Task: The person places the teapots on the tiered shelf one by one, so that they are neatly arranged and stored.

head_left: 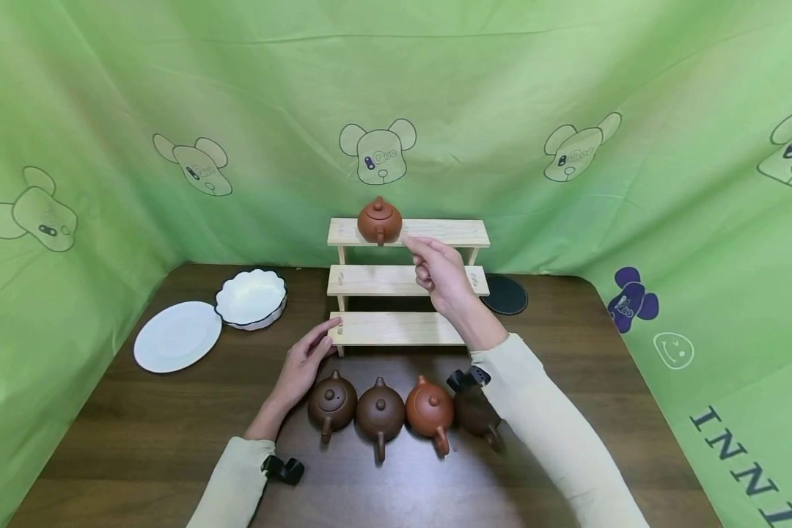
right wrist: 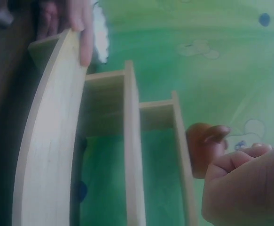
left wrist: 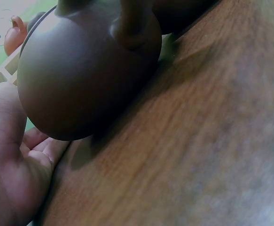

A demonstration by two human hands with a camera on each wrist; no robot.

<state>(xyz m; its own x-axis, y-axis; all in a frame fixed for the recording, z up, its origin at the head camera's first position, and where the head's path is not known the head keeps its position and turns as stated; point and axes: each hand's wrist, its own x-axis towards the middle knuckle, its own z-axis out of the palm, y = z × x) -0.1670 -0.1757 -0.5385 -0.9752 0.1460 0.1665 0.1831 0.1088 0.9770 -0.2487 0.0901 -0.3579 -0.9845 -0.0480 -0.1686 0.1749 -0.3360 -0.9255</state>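
On the stand's top shelf sits a reddish-brown teapot [head_left: 379, 220], handle facing forward. My right hand [head_left: 441, 273] is just right of it, index finger fairly straight and other fingers curled; contact is unclear. The right wrist view shows that hand beside the teapot [right wrist: 203, 153], clear of its handle. My left hand [head_left: 301, 367] holds the lower shelf's left end of the wooden stand [head_left: 396, 328], fingers around the board's edge. In front stand dark brown teapots [head_left: 331, 403] [head_left: 380, 412] and an orange-red teapot [head_left: 429, 407]. Another dark teapot [head_left: 477, 412] is partly behind my right sleeve.
At the left of the table lie a flat white plate [head_left: 177, 337] and a fluted white dish [head_left: 251, 297] with a dark rim. A round black mat [head_left: 504, 295] lies right of the stand. Green printed cloth [head_left: 270, 147] hangs behind and at both sides.
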